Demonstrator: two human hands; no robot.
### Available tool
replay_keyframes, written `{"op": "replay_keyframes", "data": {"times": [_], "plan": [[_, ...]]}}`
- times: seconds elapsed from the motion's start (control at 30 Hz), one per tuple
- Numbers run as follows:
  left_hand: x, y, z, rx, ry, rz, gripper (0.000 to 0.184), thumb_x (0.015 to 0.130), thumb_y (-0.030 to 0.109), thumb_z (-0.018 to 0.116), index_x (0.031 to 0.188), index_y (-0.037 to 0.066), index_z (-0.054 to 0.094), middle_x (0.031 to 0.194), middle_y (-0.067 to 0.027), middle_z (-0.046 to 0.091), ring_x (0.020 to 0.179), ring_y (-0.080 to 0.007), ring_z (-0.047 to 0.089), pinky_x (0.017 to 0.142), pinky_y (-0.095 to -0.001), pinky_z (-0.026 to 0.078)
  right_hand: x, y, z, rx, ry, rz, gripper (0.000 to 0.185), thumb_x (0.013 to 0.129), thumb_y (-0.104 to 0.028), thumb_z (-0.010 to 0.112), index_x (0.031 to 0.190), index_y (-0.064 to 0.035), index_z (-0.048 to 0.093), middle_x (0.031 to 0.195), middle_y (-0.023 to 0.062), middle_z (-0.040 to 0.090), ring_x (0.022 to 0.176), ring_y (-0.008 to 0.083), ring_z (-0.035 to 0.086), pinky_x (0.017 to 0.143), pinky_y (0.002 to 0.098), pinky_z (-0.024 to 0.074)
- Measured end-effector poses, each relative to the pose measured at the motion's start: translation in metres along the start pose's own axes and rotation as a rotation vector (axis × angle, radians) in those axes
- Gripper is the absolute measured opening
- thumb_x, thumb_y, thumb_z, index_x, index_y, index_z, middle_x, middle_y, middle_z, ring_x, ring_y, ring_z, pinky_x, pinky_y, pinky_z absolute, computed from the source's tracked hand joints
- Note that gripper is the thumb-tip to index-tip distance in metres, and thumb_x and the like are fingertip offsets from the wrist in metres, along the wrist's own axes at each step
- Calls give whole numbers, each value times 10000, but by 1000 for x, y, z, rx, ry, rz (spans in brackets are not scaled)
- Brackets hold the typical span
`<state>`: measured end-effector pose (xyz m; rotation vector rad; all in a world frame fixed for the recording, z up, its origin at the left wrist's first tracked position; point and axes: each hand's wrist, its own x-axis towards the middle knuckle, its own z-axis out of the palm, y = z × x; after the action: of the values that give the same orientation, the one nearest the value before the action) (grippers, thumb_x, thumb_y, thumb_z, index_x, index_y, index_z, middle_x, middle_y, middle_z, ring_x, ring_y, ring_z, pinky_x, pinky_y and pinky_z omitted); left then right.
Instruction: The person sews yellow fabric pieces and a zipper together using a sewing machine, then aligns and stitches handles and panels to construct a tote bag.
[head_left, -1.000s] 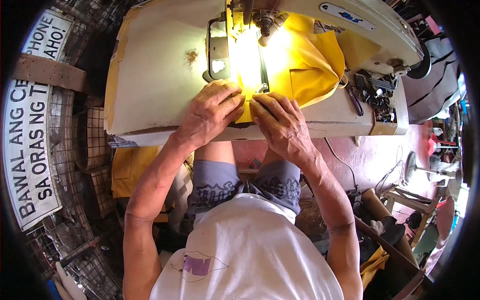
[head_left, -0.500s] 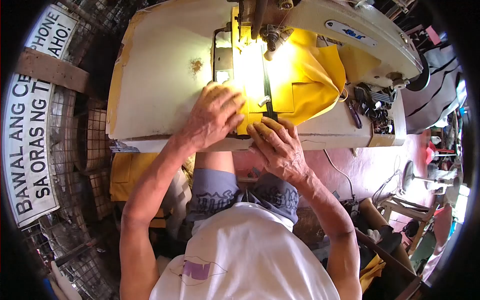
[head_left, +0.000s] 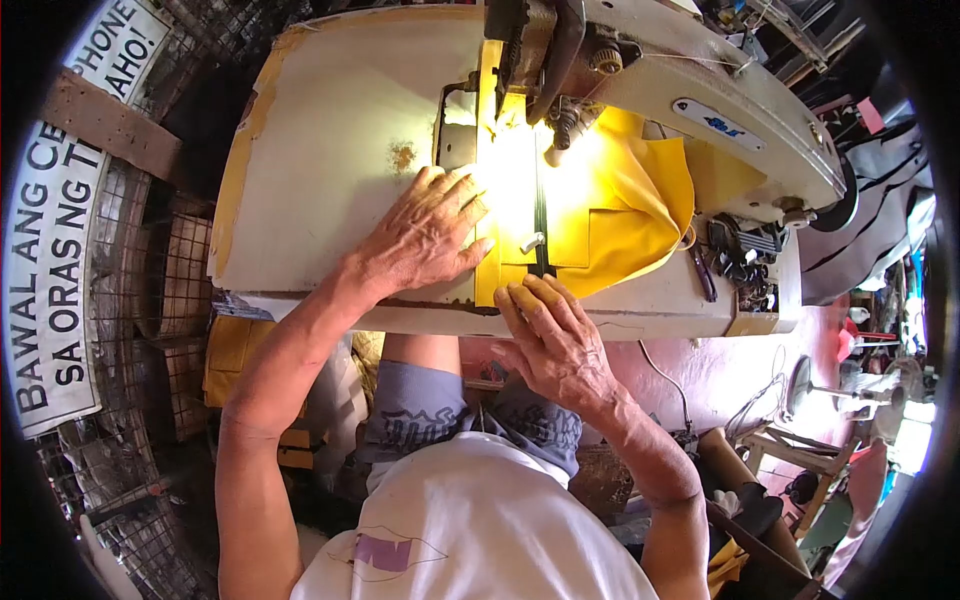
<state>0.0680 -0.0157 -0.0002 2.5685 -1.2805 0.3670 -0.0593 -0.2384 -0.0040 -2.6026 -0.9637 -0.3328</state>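
Spanning the upper part of the view, a worn, pale worktable [head_left: 340,180] bears the cream sewing machine [head_left: 690,80], whose arm reaches in from the right; a lettered sign [head_left: 50,270] stands off to the far left; the yellow piece [head_left: 635,210] lies on the table beneath the machine's head, its near end by the front edge, its right side bulging up in a loose fold, its middle washed out by bright light; the left hand [head_left: 432,228] lies palm down, fingers extended and slightly parted, its fingertips and thumb resting at the left border of the yellow piece, gripping nothing; the right hand [head_left: 560,340] is half curled, fingertips on the near end, though whether its thumb pinches from below I cannot tell; a black zip [head_left: 541,205] runs lengthwise along the piece; a dark-handled tool [head_left: 704,272] lies to the right; smallest, a metal zip pull [head_left: 532,242] sits on the zip, just beyond the right fingertips.
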Motion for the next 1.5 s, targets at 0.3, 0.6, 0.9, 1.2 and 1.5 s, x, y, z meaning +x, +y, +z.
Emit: {"op": "replay_keyframes", "data": {"times": [0.3,0.6,0.9,1.2,1.5], "plan": [[6,7,-9,131,-105,82,368,968,228,590,1231,-28,618,1256,-190,598,1221,-344,547,1066,-503,414,2,1,-1,28,-2,16,581,878,-276,761,1343,34,601,1296,149,575,1250,334,556,1106,483,464],[-9,24,-4,-3,-66,-9,517,975,283,611,1378,-33,535,1362,-208,552,1266,-361,531,1115,-512,392,1,0,0,61,-26,41,613,840,-280,793,1342,22,613,1320,157,580,1279,346,550,1109,506,458],[-1,7,1,-66,-23,-17,465,947,308,617,1274,-22,595,1354,-211,557,1327,-350,490,1129,-514,360,14,11,-5,24,-68,57,644,859,-338,744,1374,9,575,1328,135,554,1306,325,515,1148,498,416],[12,-11,0,-88,-43,-25,418,973,241,594,1296,-24,594,1407,-194,532,1361,-335,455,1113,-514,346,39,28,-5,42,-66,70,646,891,-409,693,1374,2,570,1341,141,555,1325,327,496,1176,504,368],[9,-7,-3,-68,-70,3,423,951,226,626,1294,-21,607,1417,-183,544,1355,-333,475,1098,-512,359,40,30,-6,50,-92,92,676,887,-442,689,1393,-12,563,1351,133,558,1337,313,483,1186,518,337]]}}
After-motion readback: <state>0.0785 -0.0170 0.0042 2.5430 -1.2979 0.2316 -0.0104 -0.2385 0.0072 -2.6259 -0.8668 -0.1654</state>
